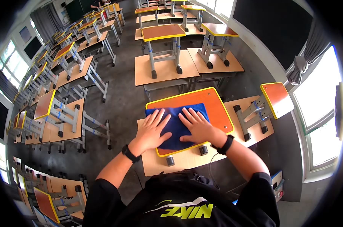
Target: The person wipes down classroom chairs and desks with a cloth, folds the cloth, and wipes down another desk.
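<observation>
A blue cloth (175,130) lies spread over the orange seat of a stool (215,113) with a yellow rim. The stool stands on a light wood desk (186,162), two of its dark-capped feet showing at the near edge. On the cloth's left part my left hand (150,130) rests flat, fingers apart. My right hand (198,128) presses flat on the cloth's right part, its fingers also spread. Each wrist wears a black band. The cloth's middle shows between the two hands.
To the right, another stool (276,99) stands on the adjoining desk (251,104), beside the windows (315,102). Ahead, more stools (164,32) sit on desks (162,68). Rows of desks with stools (63,109) run along the left, across a grey floor (120,94). People are at the far end.
</observation>
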`<move>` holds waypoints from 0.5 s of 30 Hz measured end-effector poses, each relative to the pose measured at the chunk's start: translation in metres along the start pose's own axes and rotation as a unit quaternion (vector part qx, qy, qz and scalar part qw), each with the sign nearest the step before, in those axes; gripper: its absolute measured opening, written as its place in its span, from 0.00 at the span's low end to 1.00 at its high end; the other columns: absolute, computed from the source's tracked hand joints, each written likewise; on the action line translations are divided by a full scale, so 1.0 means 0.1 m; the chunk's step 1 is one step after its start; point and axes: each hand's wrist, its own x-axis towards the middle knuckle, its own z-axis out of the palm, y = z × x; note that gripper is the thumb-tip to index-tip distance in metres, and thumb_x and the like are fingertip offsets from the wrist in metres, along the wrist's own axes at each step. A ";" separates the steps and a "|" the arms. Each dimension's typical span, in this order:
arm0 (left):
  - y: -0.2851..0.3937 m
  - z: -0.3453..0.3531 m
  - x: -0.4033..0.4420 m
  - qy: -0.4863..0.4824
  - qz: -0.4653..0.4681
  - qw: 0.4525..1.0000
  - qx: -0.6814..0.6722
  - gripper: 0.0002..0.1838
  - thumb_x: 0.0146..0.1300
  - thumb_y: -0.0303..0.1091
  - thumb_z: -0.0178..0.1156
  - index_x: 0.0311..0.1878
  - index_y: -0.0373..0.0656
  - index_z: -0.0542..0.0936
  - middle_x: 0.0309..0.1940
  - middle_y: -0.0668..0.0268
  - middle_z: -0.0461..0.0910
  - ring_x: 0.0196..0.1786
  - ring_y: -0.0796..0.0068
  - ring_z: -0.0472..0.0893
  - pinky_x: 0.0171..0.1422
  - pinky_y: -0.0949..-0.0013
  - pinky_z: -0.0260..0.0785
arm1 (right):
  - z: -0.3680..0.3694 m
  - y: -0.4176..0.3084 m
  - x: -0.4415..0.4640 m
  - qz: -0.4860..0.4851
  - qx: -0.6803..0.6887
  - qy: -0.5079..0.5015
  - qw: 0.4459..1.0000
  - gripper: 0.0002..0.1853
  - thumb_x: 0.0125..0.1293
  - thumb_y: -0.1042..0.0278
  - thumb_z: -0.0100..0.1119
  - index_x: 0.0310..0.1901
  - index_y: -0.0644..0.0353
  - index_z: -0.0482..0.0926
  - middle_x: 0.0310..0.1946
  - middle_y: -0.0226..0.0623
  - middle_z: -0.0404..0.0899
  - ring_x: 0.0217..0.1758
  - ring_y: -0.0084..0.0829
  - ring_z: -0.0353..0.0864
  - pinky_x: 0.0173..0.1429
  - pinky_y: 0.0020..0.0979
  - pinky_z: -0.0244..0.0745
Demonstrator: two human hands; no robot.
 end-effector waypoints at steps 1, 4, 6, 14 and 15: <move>-0.08 0.01 0.06 0.005 0.004 1.000 0.000 0.42 0.73 0.59 0.58 0.83 0.51 0.59 0.84 0.49 0.54 0.84 0.44 0.55 0.85 0.45 0.50 | -0.07 0.03 0.11 0.019 0.007 -0.020 1.000 0.61 0.61 0.22 0.61 0.84 0.58 0.52 0.85 0.54 0.45 0.88 0.56 0.44 0.86 0.56 0.47; -0.33 0.12 0.28 0.023 0.021 0.999 0.019 0.43 0.72 0.60 0.59 0.83 0.49 0.59 0.83 0.46 0.55 0.84 0.42 0.55 0.85 0.44 0.50 | -0.28 -0.03 0.43 0.100 -0.006 -0.093 0.991 0.66 0.54 0.21 0.66 0.84 0.55 0.50 0.86 0.49 0.43 0.89 0.53 0.42 0.86 0.56 0.48; -0.43 0.16 0.42 0.015 0.019 1.000 0.018 0.43 0.72 0.60 0.58 0.83 0.49 0.59 0.83 0.46 0.54 0.84 0.42 0.55 0.85 0.43 0.49 | -0.29 0.02 0.61 0.136 -0.013 -0.114 0.984 0.68 0.51 0.22 0.70 0.85 0.53 0.48 0.87 0.46 0.42 0.89 0.49 0.41 0.85 0.56 0.49; -0.44 0.14 0.53 -0.031 -0.020 0.999 0.022 0.43 0.74 0.61 0.54 0.85 0.52 0.56 0.86 0.51 0.48 0.86 0.47 0.49 0.87 0.46 0.45 | -0.49 0.08 0.94 0.171 -0.012 -0.191 0.967 0.70 0.50 0.27 0.76 0.86 0.48 0.44 0.88 0.43 0.36 0.90 0.49 0.38 0.84 0.56 0.55; -0.44 0.13 0.52 -0.039 -0.022 0.999 0.023 0.43 0.74 0.61 0.53 0.85 0.52 0.55 0.86 0.51 0.48 0.86 0.46 0.49 0.87 0.46 0.44 | -0.54 0.06 0.95 0.169 -0.010 -0.203 0.964 0.70 0.50 0.27 0.76 0.86 0.48 0.44 0.88 0.43 0.36 0.90 0.49 0.38 0.84 0.55 0.56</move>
